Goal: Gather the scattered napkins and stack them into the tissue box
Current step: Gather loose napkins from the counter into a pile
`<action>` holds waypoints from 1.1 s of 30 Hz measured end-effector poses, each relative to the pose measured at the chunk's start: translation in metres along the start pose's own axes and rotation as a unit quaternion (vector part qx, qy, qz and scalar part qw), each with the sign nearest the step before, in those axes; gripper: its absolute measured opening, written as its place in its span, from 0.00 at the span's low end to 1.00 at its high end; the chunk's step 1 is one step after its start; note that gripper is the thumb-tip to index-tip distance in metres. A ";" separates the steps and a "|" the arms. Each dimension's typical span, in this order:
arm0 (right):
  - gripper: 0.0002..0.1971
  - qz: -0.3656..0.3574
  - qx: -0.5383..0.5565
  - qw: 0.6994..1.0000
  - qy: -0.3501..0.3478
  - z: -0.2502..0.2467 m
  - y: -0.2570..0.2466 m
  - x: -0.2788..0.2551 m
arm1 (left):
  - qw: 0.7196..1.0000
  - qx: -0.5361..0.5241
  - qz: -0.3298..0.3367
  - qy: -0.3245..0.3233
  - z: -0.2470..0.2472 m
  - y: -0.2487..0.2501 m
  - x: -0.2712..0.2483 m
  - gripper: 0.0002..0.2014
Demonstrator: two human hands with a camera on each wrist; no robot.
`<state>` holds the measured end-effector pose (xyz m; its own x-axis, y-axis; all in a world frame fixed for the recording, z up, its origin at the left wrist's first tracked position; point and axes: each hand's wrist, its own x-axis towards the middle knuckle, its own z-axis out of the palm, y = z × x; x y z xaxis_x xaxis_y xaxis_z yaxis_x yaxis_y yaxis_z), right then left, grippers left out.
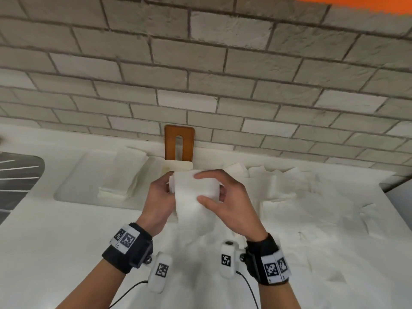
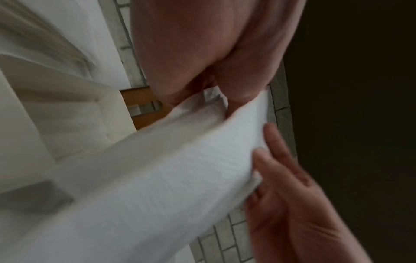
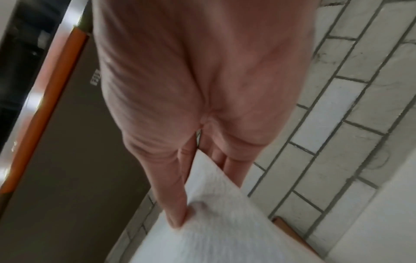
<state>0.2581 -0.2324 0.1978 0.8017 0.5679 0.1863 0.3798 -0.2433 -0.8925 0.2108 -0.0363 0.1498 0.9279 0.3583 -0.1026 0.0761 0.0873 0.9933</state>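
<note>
Together, my left hand and right hand pinch a white folded paper napkin, fingers curled around its edges, just before the brown leather tissue-box lid.

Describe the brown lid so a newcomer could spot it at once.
Start at the grey brick wall behind the white counter. Where they meet, just beyond the two hands, the brown lid stands upright against the bricks. It alone is brown, with a long slot through its middle; everything around it is white.
</note>
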 end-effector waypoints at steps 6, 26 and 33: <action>0.24 0.000 -0.064 0.997 0.050 0.028 0.008 0.015 | 0.997 -0.054 -0.046 -0.030 -0.015 0.013 0.005 0.21; 0.33 0.095 0.198 0.960 0.174 0.119 0.047 0.009 | 0.990 0.058 0.128 -0.013 -0.025 0.026 0.055 0.24; 0.14 0.140 -0.035 0.975 0.170 0.140 0.085 0.041 | 0.978 0.137 0.145 0.059 -0.073 -0.009 0.100 0.19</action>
<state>0.2588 -0.1196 0.0724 0.9807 0.1808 0.0749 0.1446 -0.4115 -0.8999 0.2760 0.0669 0.1263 0.8780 0.4365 0.1964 -0.0751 -0.2797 0.9571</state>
